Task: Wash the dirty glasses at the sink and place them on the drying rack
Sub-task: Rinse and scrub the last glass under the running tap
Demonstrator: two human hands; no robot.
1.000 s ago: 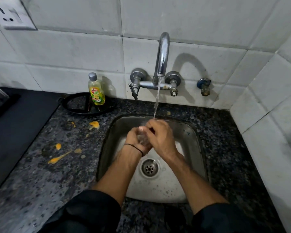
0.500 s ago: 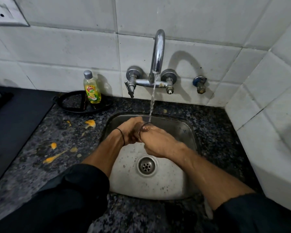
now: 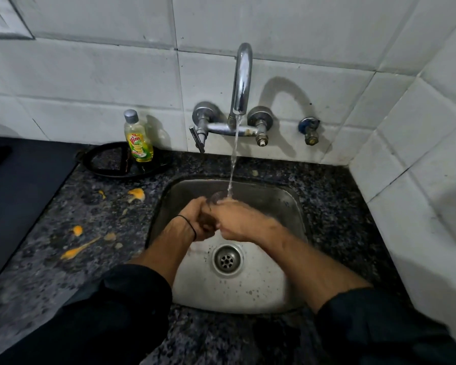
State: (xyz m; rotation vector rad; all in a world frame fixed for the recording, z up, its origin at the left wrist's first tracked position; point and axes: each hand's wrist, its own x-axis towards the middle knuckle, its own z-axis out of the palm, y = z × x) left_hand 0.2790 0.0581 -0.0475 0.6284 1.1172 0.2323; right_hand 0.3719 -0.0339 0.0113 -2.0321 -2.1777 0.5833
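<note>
A bottle (image 3: 138, 139) stands on the table (image 3: 37, 272). Over the sink (image 3: 282, 204), the left grip (image 3: 195, 219) curls round the glass (image 3: 216, 197), whose rim shows just above it under the tap (image 3: 241, 83) stream; the right grip (image 3: 237, 219) wraps it from the right, both blurred

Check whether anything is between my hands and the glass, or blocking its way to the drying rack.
Nothing between them: the left hand and right hand both hold the glass under the tap stream, over the sink. No drying rack shows here, so that path cannot be judged.
</note>
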